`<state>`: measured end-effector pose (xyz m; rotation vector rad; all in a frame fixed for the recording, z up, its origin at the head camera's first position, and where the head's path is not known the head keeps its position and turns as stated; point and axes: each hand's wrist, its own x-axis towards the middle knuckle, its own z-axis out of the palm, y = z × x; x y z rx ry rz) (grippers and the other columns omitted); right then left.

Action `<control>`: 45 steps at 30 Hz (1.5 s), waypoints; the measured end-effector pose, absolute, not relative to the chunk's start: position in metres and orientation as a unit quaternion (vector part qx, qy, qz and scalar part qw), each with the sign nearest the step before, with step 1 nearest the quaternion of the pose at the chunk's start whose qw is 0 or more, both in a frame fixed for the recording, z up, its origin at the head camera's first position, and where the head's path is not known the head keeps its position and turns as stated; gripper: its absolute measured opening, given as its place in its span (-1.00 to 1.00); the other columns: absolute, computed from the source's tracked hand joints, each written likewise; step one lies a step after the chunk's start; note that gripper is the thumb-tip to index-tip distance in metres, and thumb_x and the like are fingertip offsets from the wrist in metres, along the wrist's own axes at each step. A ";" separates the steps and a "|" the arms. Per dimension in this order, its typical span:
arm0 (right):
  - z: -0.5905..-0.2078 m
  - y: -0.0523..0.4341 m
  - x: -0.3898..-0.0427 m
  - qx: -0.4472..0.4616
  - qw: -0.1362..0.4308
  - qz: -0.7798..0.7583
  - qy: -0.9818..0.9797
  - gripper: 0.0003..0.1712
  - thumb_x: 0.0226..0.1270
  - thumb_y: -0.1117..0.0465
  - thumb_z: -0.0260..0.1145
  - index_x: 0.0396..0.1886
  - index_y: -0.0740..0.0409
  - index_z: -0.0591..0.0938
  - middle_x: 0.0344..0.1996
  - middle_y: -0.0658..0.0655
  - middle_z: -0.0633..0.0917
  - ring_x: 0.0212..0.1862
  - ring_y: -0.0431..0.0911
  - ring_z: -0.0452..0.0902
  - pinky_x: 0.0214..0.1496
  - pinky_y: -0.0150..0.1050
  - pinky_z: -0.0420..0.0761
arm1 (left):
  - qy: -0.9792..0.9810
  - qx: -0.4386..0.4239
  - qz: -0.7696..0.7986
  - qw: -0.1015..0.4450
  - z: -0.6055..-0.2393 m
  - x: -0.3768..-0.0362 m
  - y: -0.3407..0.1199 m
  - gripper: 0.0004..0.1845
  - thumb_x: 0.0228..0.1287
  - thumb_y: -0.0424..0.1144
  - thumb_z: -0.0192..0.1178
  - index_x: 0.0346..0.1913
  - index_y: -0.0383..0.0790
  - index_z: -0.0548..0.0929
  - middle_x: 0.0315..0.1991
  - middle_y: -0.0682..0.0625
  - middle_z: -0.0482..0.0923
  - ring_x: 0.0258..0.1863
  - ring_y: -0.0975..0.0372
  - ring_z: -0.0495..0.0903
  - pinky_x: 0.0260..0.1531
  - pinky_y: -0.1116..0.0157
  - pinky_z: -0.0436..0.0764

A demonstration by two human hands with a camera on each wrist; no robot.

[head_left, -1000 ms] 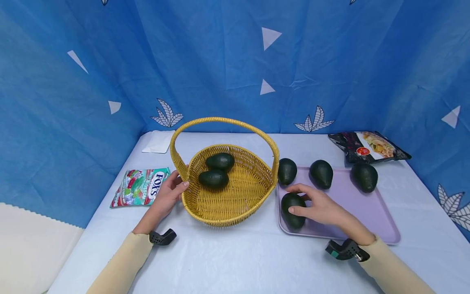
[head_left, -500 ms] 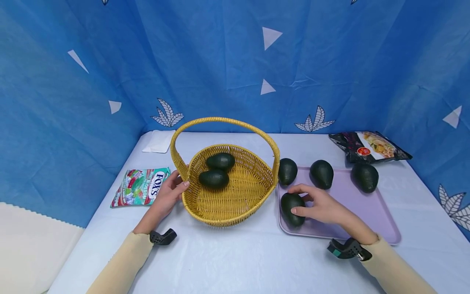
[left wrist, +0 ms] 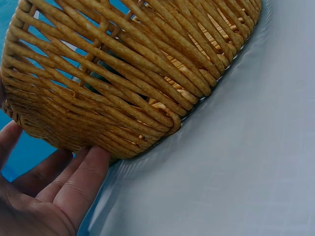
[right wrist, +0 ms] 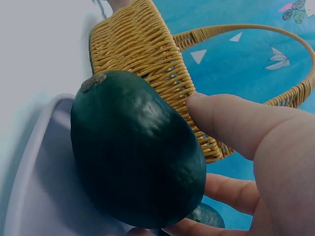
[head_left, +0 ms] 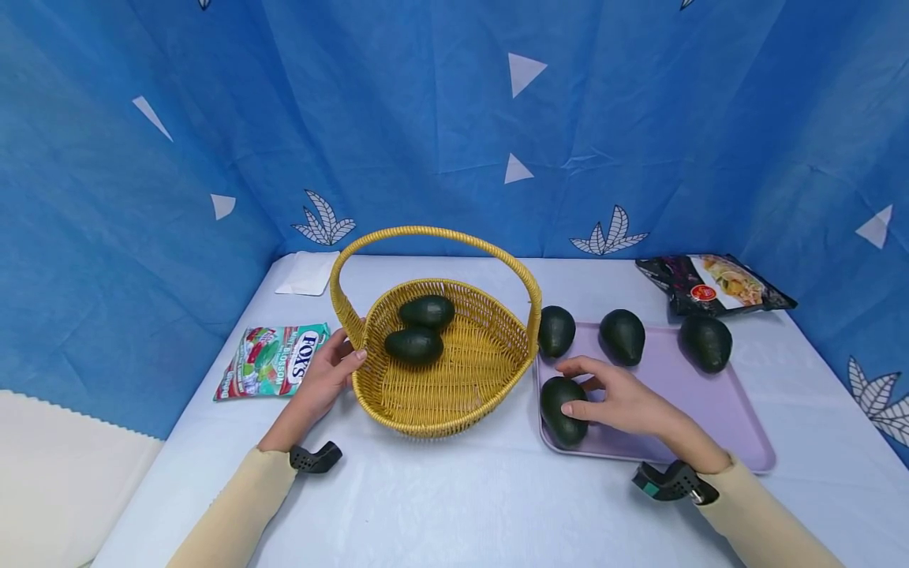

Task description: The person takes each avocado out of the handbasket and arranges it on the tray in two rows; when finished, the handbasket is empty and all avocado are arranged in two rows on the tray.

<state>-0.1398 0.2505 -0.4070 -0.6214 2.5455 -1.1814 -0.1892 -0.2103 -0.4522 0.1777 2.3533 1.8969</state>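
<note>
My left hand holds the left side of a yellow wicker basket, thumb at the rim and fingers against the outer weave. Two dark green avocados lie inside the basket, side by side at its left. On the lilac tray, my right hand is loosely bent around another avocado in the front left corner. In the right wrist view the thumb stands slightly off this avocado, and some fingertips are hidden behind it. Three more avocados line the tray's back edge.
A candy bag lies left of the basket, with a white packet behind it. At the back right is a black food pouch. The basket's tall handle arches above its bowl. Blue cloth hangs behind the white table.
The avocado by my right hand has shifted slightly left and toward me, leaving a small gap below the index finger. My hands have barely moved, and the basket stays where it was.
</note>
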 end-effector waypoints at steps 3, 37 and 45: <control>-0.405 0.251 -0.140 -0.206 0.135 -0.408 0.879 -0.35 0.31 0.09 0.46 0.31 0.28 0.50 0.23 0.39 0.59 0.11 0.21 0.63 0.03 0.13 0.71 | 0.775 0.058 0.626 0.056 -0.452 -0.189 -0.210 -0.31 0.53 -0.22 0.09 0.62 -0.14 0.12 0.47 -0.31 0.30 0.32 0.17 0.41 0.03 0.55 0.59; -0.343 0.223 -0.138 -0.281 0.047 -0.339 0.897 -0.48 0.29 0.12 0.48 0.22 0.12 0.62 0.12 0.12 0.72 0.09 0.04 0.65 -0.07 -0.25 0.71 | 0.775 0.053 0.627 0.062 -0.451 -0.190 -0.210 -0.30 0.53 -0.20 0.10 0.62 -0.17 0.10 0.46 -0.33 0.32 0.09 0.48 0.51 -0.05 0.49 0.66; -0.326 0.170 -0.140 -0.371 0.080 -0.337 0.862 -0.46 0.31 0.09 0.45 0.25 0.13 0.60 0.13 0.08 0.69 0.08 -0.04 0.60 -0.04 -0.24 0.73 | 0.782 0.056 0.618 0.065 -0.450 -0.190 -0.210 -0.30 0.54 -0.17 0.09 0.63 -0.11 0.10 0.51 -0.31 0.27 0.42 -0.08 0.36 0.00 0.55 0.59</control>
